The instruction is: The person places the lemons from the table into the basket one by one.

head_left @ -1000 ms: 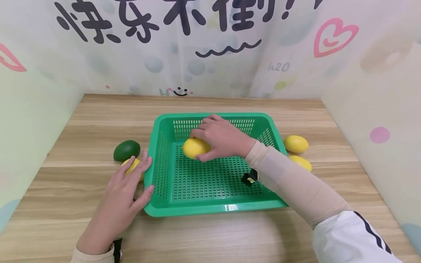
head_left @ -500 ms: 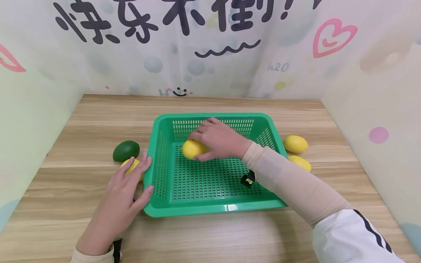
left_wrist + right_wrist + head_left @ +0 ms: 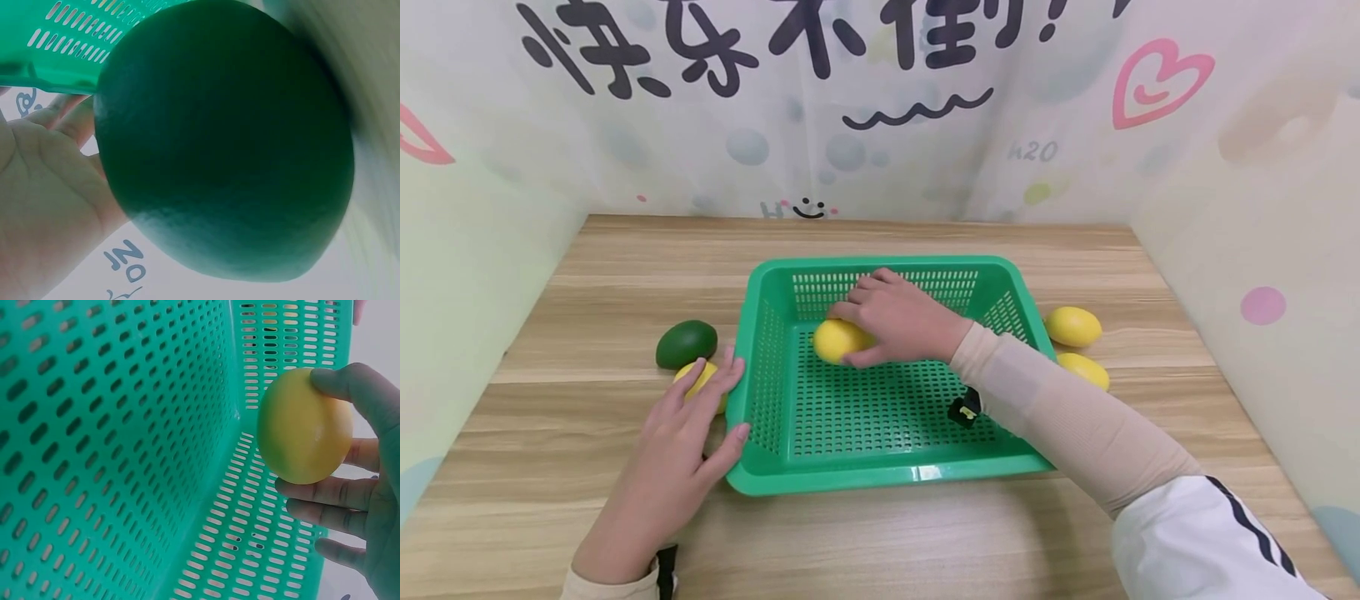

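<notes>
Yellow egg-shaped lemon (image 3: pixel 838 340), smooth and slightly glossy like a plastic model, sits in the right hand (image 3: pixel 904 318), which is inside the green perforated plastic basket (image 3: pixel 880 475) near its far left corner. The grip is closed around it: thumb on the near side, fingers (image 3: pixel 325 490) curled over the top and far side, the fruit low over the slotted floor or perhaps touching it; the pictures do not settle which. To set it down well, the judgement is to lower until the floor takes its weight, then ease the fingers apart without nudging it, since so rounded a shape would roll easily. The left hand (image 3: pixel 681 450) lies flat on the wooden bench (image 3: pixel 625 275), fingers straight, its thumb against the basket's outer wall and its fingertips over a second yellow lemon (image 3: pixel 694 377); keeping that hand steady should stop the basket sliding. Just beyond those fingertips lies a dark green oval fruit (image 3: pixel 687 343). Two more yellow lemons (image 3: pixel 1073 327) lie on the bench beyond the right forearm, outside the basket.
</notes>
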`<state>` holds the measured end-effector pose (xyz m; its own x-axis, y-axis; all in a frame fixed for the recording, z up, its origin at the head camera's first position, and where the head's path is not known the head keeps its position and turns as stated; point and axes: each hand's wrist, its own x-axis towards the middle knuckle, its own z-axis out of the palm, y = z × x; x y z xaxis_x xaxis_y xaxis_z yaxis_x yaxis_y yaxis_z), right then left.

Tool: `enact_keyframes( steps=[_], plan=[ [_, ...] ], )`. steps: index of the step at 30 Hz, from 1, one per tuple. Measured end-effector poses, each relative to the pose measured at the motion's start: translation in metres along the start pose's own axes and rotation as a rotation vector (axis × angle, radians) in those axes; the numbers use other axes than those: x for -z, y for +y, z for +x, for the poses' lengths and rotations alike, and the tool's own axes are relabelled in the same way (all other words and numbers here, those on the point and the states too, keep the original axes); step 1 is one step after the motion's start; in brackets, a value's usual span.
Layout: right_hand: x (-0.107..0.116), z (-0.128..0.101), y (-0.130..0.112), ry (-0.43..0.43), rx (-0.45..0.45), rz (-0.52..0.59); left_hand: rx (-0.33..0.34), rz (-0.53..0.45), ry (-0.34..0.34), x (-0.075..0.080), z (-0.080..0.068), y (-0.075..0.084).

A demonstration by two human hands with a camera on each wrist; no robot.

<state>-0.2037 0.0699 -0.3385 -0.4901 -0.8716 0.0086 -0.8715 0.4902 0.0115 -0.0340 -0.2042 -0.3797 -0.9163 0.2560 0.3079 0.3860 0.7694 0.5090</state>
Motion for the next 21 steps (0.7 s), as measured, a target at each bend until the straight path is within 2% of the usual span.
enact_keyframes(
  steps=[9, 21],
  plan=[
    [-0.004, 0.000, 0.002, -0.021, -0.012, -0.010, -0.017, 0.012, 0.009, 0.001, 0.003, 0.001],
    [-0.011, 0.003, 0.001, -0.016, -0.035, -0.021, 0.001, 0.007, 0.009, 0.001, 0.001, 0.002]
  ],
)
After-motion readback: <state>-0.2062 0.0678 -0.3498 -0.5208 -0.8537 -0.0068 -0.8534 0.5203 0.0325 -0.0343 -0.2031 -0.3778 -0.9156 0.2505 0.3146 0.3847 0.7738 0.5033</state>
